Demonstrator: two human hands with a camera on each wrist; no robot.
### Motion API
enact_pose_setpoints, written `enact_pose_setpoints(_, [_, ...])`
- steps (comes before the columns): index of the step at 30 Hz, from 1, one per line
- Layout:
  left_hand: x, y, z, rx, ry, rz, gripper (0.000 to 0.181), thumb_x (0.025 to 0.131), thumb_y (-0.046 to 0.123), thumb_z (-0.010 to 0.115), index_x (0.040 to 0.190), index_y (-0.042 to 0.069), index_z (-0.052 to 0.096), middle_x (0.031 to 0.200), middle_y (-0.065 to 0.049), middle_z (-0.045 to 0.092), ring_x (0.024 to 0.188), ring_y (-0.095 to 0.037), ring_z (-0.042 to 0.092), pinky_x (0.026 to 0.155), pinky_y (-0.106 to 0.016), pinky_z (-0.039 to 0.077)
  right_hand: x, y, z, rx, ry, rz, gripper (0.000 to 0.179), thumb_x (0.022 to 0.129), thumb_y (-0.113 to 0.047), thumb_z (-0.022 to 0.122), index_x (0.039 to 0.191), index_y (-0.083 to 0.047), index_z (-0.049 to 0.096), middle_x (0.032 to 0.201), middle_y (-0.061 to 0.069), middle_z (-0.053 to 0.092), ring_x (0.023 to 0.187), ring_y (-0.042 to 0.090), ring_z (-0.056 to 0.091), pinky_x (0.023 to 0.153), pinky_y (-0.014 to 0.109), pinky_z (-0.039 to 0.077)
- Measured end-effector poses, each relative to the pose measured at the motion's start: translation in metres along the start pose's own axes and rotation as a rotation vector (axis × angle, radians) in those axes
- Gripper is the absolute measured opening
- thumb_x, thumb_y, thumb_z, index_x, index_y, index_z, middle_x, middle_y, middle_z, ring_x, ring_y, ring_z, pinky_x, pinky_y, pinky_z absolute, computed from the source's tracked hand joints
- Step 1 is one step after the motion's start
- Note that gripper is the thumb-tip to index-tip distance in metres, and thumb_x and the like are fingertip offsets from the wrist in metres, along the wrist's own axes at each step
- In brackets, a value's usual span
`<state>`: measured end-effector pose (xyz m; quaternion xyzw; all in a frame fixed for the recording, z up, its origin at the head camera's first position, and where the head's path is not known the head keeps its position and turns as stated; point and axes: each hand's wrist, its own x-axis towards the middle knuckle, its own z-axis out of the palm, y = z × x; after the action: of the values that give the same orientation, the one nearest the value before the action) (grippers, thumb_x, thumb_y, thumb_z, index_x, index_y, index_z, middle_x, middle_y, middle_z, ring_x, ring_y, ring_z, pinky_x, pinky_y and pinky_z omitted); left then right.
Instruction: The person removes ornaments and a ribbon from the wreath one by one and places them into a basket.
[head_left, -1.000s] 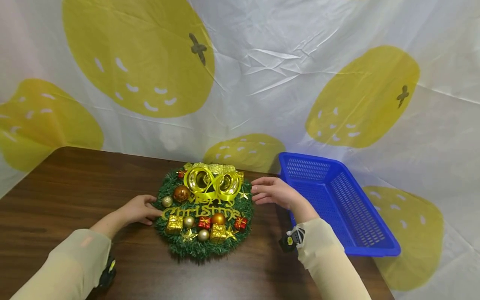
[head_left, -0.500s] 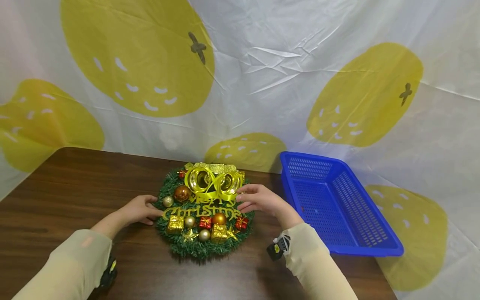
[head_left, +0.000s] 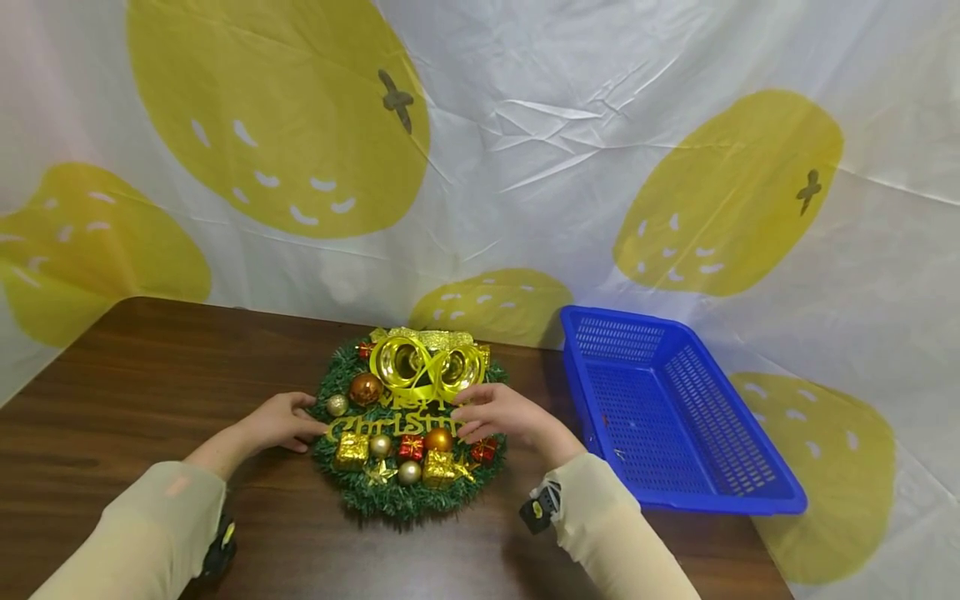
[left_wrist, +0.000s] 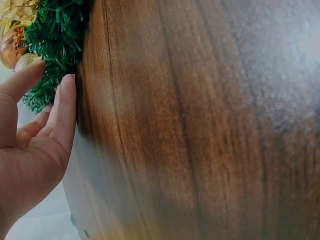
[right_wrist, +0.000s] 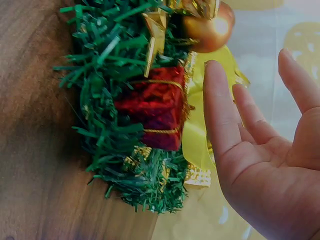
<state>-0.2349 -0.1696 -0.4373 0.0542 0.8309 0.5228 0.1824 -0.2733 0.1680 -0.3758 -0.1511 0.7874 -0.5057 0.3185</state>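
Observation:
A green tinsel Christmas wreath point(head_left: 405, 500) lies on the table, decorated with gold bells point(head_left: 405, 363), baubles, stars, small gift boxes and a gold "Merry Christmas" sign point(head_left: 360, 427). My left hand point(head_left: 277, 421) is at the wreath's left edge, fingers nearly straight. In the left wrist view its thumb point(left_wrist: 25, 80) reaches the greenery near a small bauble, while the other fingers lie low along the edge. My right hand point(head_left: 506, 417) hovers over the wreath's right side, fingers spread and slightly bent. In the right wrist view it holds nothing, beside a red gift box point(right_wrist: 155, 105).
A blue plastic basket point(head_left: 720, 503) stands on the right of the brown wooden table point(head_left: 150, 367). White cloth point(head_left: 510, 200) printed with yellow fruit hangs behind the table. Each wrist carries a small black device.
My right hand has moved left, from beside the wreath's right edge to over its right part, now covering the end of the sign. The left hand and wreath have stayed put.

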Motion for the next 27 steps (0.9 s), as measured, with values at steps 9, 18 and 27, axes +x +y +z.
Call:
enact_pose_setpoints(9, [-0.002,0.002,0.0,0.001,-0.001,-0.004,0.072,0.089,0.012,0.062,0.135,-0.025,0.02,0.11,-0.034,0.057,0.091,-0.027,0.063,0.071,-0.036,0.059,0.003,0.0,0.011,-0.094,-0.029,0.034,0.047,0.091,-0.016,0.061,0.131,0.005,0.048,0.115,0.021,0.062,0.089,0.027,0.067,0.076,0.036,0.059])
enact_pose_setpoints(18, [-0.001,0.0,0.001,0.001,0.005,-0.01,0.072,0.089,0.012,0.062,0.135,-0.024,0.021,0.11,-0.033,0.057,0.089,-0.025,0.063,0.071,-0.035,0.059,0.005,-0.001,0.018,-0.166,-0.018,0.042,0.042,0.089,-0.019,0.064,0.126,0.0,0.057,0.107,0.016,0.068,0.082,0.022,0.068,0.073,0.034,0.059])
enact_pose_setpoints(27, [0.0,0.0,0.0,0.003,0.004,-0.01,0.071,0.089,0.012,0.062,0.135,-0.024,0.021,0.109,-0.033,0.057,0.089,-0.026,0.063,0.071,-0.036,0.059,0.007,-0.001,0.026,-0.238,0.012,0.018,0.031,0.085,-0.016,0.069,0.111,0.001,0.063,0.091,0.011,0.068,0.075,0.024,0.067,0.066,0.032,0.059])
